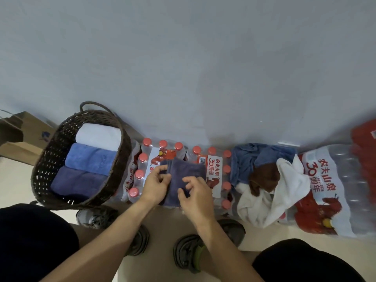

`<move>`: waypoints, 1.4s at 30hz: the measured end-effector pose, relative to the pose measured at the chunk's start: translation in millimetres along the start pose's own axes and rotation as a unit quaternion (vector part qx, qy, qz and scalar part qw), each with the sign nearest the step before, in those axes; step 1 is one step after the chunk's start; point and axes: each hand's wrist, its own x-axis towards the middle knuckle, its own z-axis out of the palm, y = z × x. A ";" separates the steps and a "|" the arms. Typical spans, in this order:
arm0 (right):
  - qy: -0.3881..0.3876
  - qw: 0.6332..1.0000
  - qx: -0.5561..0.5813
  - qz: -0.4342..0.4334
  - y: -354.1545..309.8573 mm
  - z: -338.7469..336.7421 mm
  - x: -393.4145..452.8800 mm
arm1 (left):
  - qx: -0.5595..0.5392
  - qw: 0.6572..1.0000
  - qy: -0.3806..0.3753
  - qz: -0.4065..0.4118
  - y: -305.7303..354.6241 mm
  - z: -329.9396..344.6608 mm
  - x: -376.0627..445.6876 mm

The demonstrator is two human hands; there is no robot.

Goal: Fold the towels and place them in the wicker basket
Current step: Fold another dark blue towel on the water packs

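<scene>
Between both hands [156, 185] [195, 195] lies navy towel [184, 171].

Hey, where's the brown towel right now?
In the head view, the brown towel lies right of centre in the unfolded pile, on the white towel and below the blue towel, atop the water bottle packs.

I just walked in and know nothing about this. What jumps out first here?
Two bare hands, the left hand and right hand, fold a dark blue towel on shrink-wrapped packs of red-capped water bottles. To the left stands a dark wicker basket holding three folded towels side by side: white, blue and dark blue. To the right lies a jumbled pile of unfolded towels.
</scene>
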 end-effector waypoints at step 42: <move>-0.019 0.950 -0.161 -0.267 -12.0 -63.4 1.9 | 0.320 0.863 -0.136 0.366 64.9 -32.3 -47.4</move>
